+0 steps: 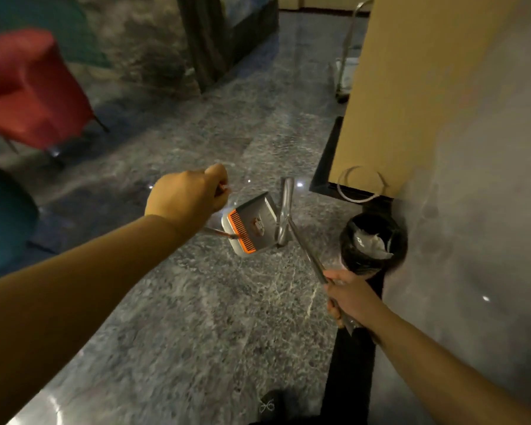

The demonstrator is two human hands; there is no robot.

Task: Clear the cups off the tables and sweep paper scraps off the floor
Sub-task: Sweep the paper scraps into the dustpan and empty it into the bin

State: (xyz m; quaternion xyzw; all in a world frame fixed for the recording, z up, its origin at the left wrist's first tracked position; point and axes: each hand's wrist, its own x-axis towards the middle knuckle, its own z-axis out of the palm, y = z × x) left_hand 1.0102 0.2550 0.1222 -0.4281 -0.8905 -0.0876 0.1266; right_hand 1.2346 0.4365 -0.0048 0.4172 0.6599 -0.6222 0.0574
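The floor [196, 302] looks like polished grey stone, veined and glossy enough to throw back small points of light. The dustpan [252, 228] seems to be smooth grey plastic with an orange toothed comb along one edge, and its handle [307, 253] has a dull metal sheen. The bin [373, 243] by the right wall is lined with a shiny black plastic bag holding crumpled white paper [370, 245], while the red armchair [31, 90] far left looks like matt cloth.
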